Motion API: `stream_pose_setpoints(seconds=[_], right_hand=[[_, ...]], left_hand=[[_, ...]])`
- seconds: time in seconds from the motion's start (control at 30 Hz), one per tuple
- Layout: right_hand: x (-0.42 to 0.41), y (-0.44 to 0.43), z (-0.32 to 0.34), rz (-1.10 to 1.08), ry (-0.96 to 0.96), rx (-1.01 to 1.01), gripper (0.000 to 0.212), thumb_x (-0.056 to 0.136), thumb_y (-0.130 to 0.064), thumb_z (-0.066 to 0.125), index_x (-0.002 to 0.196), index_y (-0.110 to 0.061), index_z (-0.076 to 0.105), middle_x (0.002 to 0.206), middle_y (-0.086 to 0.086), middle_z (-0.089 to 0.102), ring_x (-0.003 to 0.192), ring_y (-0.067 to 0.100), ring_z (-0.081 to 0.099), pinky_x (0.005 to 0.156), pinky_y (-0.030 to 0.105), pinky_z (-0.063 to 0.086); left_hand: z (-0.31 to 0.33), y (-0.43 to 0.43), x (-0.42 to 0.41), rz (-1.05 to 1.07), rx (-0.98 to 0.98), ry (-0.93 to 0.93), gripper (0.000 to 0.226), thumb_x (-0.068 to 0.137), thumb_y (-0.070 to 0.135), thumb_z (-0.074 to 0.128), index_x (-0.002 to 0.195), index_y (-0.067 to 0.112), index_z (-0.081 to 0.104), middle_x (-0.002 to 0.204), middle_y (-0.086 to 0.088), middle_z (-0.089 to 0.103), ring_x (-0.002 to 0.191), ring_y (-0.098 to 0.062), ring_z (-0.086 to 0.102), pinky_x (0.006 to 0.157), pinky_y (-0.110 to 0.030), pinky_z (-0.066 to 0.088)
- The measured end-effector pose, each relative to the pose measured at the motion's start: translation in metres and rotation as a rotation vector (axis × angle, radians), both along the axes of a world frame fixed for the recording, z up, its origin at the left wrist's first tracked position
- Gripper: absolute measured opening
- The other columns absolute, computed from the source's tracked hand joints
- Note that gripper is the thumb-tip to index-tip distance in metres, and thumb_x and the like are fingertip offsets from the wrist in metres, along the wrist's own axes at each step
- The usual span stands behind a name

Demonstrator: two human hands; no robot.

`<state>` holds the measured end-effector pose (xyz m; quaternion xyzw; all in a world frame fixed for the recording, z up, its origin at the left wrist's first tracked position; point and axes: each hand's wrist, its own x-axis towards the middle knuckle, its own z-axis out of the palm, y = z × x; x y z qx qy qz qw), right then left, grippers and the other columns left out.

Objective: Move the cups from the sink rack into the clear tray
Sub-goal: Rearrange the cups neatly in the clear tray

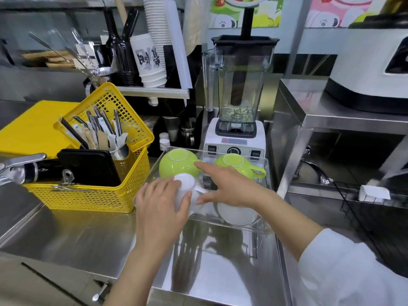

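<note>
A clear tray (262, 226) sits on the steel counter in front of the blender. Two green cups lie upside down at its back, one on the left (176, 162) and one on the right (237, 165) with its handle pointing right. A white cup (186, 184) is upside down at the front left, with my left hand (162, 204) wrapped around its side. My right hand (229, 186) reaches across the tray, thumb near the white cup's handle, index finger touching the left green cup. Another white cup (236, 214) lies under my right wrist.
A yellow basket (92, 197) with cutlery and a black tray stands left of the clear tray. The blender (237, 129) stands just behind it. A black wire sink rack (362, 208) holding a white object lies at the right, below a steel shelf.
</note>
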<state>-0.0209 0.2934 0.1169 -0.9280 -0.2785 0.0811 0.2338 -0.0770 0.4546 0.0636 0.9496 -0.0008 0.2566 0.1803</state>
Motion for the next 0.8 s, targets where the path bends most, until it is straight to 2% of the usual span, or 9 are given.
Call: stream_pose_setpoints(seconds=[0.1, 0.2, 0.3, 0.4, 0.53, 0.63, 0.7, 0.73, 0.8], right_hand=[[-0.004, -0.02, 0.003, -0.055, -0.057, 0.027, 0.083, 0.075, -0.047, 0.068, 0.143, -0.028, 0.024, 0.151, -0.005, 0.033, 0.137, 0.021, 0.029, 0.112, 0.038, 0.023], [-0.009, -0.042, 0.001, -0.123, -0.069, 0.023, 0.083, 0.072, -0.049, 0.07, 0.14, -0.025, 0.03, 0.148, -0.003, 0.037, 0.135, 0.017, 0.033, 0.113, 0.04, 0.025], [-0.014, -0.06, -0.005, -0.181, -0.037, 0.007, 0.081, 0.069, -0.049, 0.073, 0.136, -0.021, 0.038, 0.139, 0.0, 0.047, 0.126, 0.018, 0.042, 0.109, 0.037, 0.03], [-0.018, -0.069, -0.01, -0.17, -0.017, 0.002, 0.076, 0.067, -0.05, 0.073, 0.131, -0.02, 0.045, 0.131, 0.001, 0.054, 0.121, 0.018, 0.047, 0.105, 0.035, 0.034], [-0.02, -0.074, -0.014, -0.179, 0.017, 0.056, 0.062, 0.068, -0.045, 0.075, 0.119, -0.015, 0.054, 0.111, 0.009, 0.062, 0.099, 0.025, 0.055, 0.091, 0.04, 0.045], [-0.02, -0.075, -0.015, -0.2, 0.057, 0.102, 0.058, 0.068, -0.041, 0.077, 0.117, -0.019, 0.055, 0.108, 0.013, 0.063, 0.094, 0.028, 0.055, 0.088, 0.045, 0.047], [-0.02, -0.076, -0.017, -0.193, 0.07, 0.116, 0.067, 0.069, -0.04, 0.076, 0.128, -0.024, 0.049, 0.119, 0.008, 0.061, 0.1, 0.023, 0.055, 0.093, 0.039, 0.046], [-0.018, -0.077, -0.02, -0.171, 0.063, 0.121, 0.076, 0.07, -0.041, 0.076, 0.135, -0.025, 0.041, 0.132, 0.004, 0.055, 0.111, 0.02, 0.052, 0.1, 0.035, 0.041], [-0.018, -0.077, -0.019, -0.141, 0.023, 0.099, 0.089, 0.071, -0.045, 0.073, 0.143, -0.026, 0.025, 0.15, -0.004, 0.033, 0.135, 0.014, 0.031, 0.111, 0.031, 0.022]], left_hand=[[0.002, -0.005, -0.001, -0.013, -0.037, -0.08, 0.043, 0.082, 0.044, 0.043, 0.097, 0.012, 0.067, 0.113, -0.01, 0.066, 0.111, -0.031, 0.055, 0.095, -0.041, 0.033], [0.009, -0.016, -0.002, -0.156, -0.071, -0.155, 0.041, 0.082, 0.043, 0.047, 0.101, 0.012, 0.067, 0.111, -0.005, 0.067, 0.112, -0.024, 0.053, 0.099, -0.037, 0.028], [0.006, -0.033, -0.001, -0.32, -0.037, -0.122, 0.041, 0.082, 0.045, 0.047, 0.105, 0.016, 0.066, 0.11, 0.001, 0.069, 0.115, -0.015, 0.046, 0.103, -0.036, 0.023], [-0.004, -0.049, -0.002, -0.417, 0.015, -0.029, 0.044, 0.084, 0.051, 0.044, 0.111, 0.022, 0.063, 0.115, 0.007, 0.067, 0.119, -0.016, 0.048, 0.107, -0.036, 0.019], [-0.01, -0.061, -0.001, -0.434, 0.003, -0.033, 0.042, 0.084, 0.052, 0.046, 0.108, 0.024, 0.066, 0.113, 0.008, 0.068, 0.116, -0.017, 0.053, 0.106, -0.037, 0.021], [-0.011, -0.061, -0.001, -0.426, 0.009, -0.073, 0.04, 0.083, 0.051, 0.048, 0.106, 0.024, 0.067, 0.109, 0.009, 0.068, 0.114, -0.014, 0.052, 0.104, -0.037, 0.022], [-0.011, -0.06, -0.001, -0.415, 0.018, -0.08, 0.041, 0.083, 0.052, 0.048, 0.107, 0.024, 0.066, 0.11, 0.009, 0.068, 0.114, -0.012, 0.05, 0.104, -0.037, 0.022], [-0.011, -0.061, -0.002, -0.419, 0.018, -0.062, 0.041, 0.083, 0.052, 0.048, 0.108, 0.024, 0.066, 0.112, 0.009, 0.067, 0.115, -0.012, 0.05, 0.104, -0.036, 0.022], [-0.01, -0.061, -0.004, -0.427, -0.006, -0.07, 0.043, 0.083, 0.053, 0.047, 0.111, 0.025, 0.064, 0.118, 0.008, 0.065, 0.119, -0.011, 0.047, 0.105, -0.034, 0.021]])
